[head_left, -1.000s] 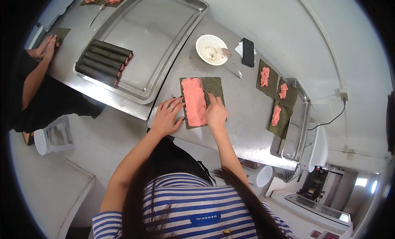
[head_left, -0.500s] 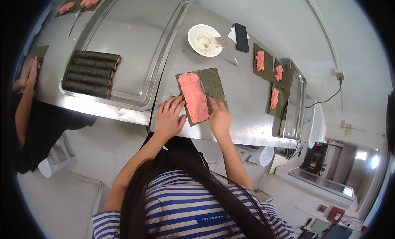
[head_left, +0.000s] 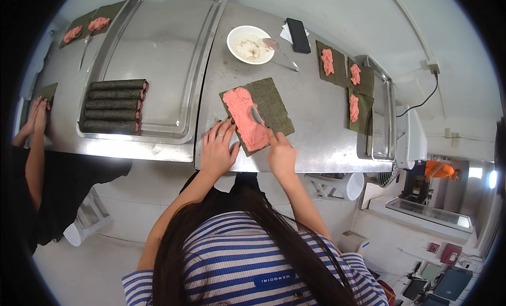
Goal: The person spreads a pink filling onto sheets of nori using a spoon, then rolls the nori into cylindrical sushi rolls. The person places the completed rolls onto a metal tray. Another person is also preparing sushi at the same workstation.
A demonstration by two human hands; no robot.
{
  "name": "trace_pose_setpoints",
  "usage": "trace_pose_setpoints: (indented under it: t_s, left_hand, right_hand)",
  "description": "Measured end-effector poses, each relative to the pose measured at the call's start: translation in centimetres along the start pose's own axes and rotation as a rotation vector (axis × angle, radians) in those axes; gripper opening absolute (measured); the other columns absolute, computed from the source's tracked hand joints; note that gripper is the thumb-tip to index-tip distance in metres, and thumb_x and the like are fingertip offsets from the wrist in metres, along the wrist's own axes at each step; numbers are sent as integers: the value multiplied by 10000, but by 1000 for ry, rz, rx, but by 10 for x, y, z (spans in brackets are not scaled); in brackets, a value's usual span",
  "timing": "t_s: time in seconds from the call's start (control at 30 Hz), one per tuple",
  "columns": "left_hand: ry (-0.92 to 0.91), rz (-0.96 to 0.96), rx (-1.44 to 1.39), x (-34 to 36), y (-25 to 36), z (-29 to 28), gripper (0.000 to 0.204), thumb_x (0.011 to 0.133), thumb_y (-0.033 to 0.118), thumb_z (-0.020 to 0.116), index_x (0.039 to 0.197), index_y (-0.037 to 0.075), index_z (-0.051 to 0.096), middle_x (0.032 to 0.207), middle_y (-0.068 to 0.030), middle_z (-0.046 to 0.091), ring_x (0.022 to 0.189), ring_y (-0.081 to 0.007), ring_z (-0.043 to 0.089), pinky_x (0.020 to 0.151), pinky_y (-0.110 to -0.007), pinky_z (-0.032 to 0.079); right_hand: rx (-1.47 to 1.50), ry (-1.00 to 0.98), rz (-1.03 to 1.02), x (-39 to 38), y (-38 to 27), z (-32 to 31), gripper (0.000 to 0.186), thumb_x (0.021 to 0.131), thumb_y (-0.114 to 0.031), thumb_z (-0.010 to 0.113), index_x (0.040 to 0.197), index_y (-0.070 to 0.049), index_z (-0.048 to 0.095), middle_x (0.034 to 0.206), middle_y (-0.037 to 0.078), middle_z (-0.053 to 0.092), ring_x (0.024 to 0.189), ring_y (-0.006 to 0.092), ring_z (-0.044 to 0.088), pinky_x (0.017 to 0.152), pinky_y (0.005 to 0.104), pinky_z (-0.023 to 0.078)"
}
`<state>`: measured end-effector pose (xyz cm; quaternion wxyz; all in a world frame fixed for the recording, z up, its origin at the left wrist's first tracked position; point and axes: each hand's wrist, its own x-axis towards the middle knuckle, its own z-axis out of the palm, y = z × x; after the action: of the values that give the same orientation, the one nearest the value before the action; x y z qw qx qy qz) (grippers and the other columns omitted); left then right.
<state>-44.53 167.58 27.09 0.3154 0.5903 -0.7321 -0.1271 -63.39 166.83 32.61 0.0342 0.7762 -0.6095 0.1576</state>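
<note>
A dark green seaweed sheet (head_left: 276,105) lies on the steel table in front of me. Pink paste (head_left: 241,107) covers its left part in a long, uneven band. My right hand (head_left: 282,156) is closed round a metal spoon (head_left: 256,115), whose rounded end presses into the right side of the paste; the hand hides most of its handle. My left hand (head_left: 216,150) rests, fingers spread, at the sheet's lower left edge, with fingertips near the paste.
Left is a steel tray (head_left: 179,85) with several seaweed rolls (head_left: 115,105). Behind the sheet stand a white bowl (head_left: 238,45) with another spoon (head_left: 284,57) and a black phone (head_left: 299,36). More pasted sheets (head_left: 358,111) lie right. At far left, another person's hands (head_left: 38,114) press a sheet.
The spoon's end has shifted down and left into the paste, its face now showing. The paste spreads slightly wider. My view has turned, and a person in orange shows at far right.
</note>
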Motion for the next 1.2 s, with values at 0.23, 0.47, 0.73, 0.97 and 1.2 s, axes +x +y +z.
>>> trace_pose_setpoints:
  t_s: [0.23, 0.47, 0.73, 0.97, 1.2]
  left_hand:
    - [16, 6, 24, 0, 0, 1, 519, 795, 253, 654, 1260, 65, 519, 1392, -80, 458, 1273, -289, 405, 1044, -440, 317]
    - [39, -7, 7, 0, 4, -1, 519, 774, 235, 674, 1251, 89, 529, 1386, -56, 469, 1276, -278, 408, 1043, -434, 323]
    - [29, -31, -7, 1, 5, -3, 547, 744, 209, 694, 1253, 94, 529, 1395, -50, 475, 1273, -292, 417, 1029, -440, 337]
    - [33, -33, -16, 2, 5, -1, 551, 733, 206, 698, 1248, 97, 536, 1395, -50, 489, 1273, -308, 417, 1027, -451, 334]
    - [19, -38, -25, 5, 5, 0, 563, 720, 214, 701, 1247, 94, 543, 1398, -47, 489, 1282, -313, 407, 1050, -458, 304]
  right_hand:
    - [172, -37, -86, -9, -8, -22, 418, 737, 41, 539, 1119, -87, 650, 809, 93, 584, 687, 300, 613, 596, 402, 511]
    - [-2, -30, 9, -16, 17, -12, 433, 729, 23, 556, 1140, -88, 640, 805, 80, 565, 689, 281, 615, 585, 393, 510]
    - [38, -121, -136, -37, 3, -7, 482, 696, -3, 563, 1169, -74, 619, 835, 71, 548, 743, 253, 609, 587, 383, 513]
    - [130, -106, 10, -32, 19, -30, 477, 704, 6, 553, 1175, -48, 613, 848, 103, 557, 728, 280, 599, 595, 398, 508]
    - [60, -87, 27, -58, 0, -7, 444, 715, 3, 552, 1152, -45, 617, 827, 93, 543, 733, 277, 601, 611, 400, 516]
